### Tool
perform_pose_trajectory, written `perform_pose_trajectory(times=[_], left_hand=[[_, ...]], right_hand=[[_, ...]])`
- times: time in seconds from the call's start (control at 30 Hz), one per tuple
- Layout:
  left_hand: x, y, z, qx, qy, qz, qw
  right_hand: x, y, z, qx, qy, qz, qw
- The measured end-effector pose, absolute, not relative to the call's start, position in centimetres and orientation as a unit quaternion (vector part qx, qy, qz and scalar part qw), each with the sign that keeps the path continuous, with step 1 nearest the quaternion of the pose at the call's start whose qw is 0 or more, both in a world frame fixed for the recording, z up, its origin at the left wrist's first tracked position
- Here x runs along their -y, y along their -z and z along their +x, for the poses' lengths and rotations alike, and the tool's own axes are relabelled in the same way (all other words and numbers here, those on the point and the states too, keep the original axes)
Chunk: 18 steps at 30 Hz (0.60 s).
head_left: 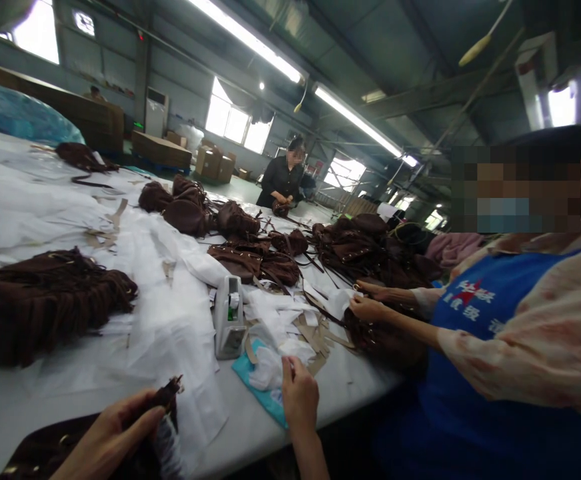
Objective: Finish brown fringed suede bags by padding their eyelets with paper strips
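In the head view, my left hand [115, 427] is closed on a dark brown bag [45, 443] with gold-coloured metal fittings at the lower left. A dark strip with a frayed end sticks out past its fingertips, and thin white wrapping hangs below them. My right hand [301, 393] is raised at the table's front edge, its fingers pinched together. Whatever is between those fingertips is too small to tell. Just behind them lies crumpled white material [265, 372] on a turquoise packet [243, 365]. A white tape dispenser [230, 320] stands to the left of the packet.
White sheets [170, 313] cover much of the table. A fringed brown bag [45, 300] lies left; more brown bags [237, 260] are heaped behind. Tan strips [320, 340] lie near the dispenser. A co-worker in a blue apron [475, 300] handles a bag at right; another person [283, 177] stands across.
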<state>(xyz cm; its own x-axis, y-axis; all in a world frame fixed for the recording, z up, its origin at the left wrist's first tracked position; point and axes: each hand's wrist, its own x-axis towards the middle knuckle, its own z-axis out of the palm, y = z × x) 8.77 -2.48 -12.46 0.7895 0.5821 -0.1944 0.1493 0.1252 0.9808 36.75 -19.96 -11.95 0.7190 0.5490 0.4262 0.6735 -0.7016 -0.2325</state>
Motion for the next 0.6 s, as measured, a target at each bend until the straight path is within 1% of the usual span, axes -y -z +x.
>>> perform_pose_trajectory(times=[0.1,0.2,0.33,0.43,0.6], left_hand=[[2.5,12.0,8.9,-0.291,-0.178,0.645,0.683],[2.5,11.9,9.1,-0.298,-0.191,0.647,0.675],[2.4,12.5,9.2,-0.299,-0.179,0.644,0.681],[2.3,12.9,9.3,-0.295,-0.170,0.639,0.690],[2.3,12.6,9.4,-0.287,-0.199,0.643,0.682]], right_hand=[[17.5,11.4,38.4,0.371,0.145,-0.898,0.189],[13.8,11.9,39.5,0.410,0.117,-0.886,0.181],[9.5,11.8,41.0,0.442,0.079,-0.874,0.186],[8.1,9.9,43.0,0.425,0.089,-0.872,0.227],[8.5,6.0,46.4,0.392,0.117,-0.857,0.312]])
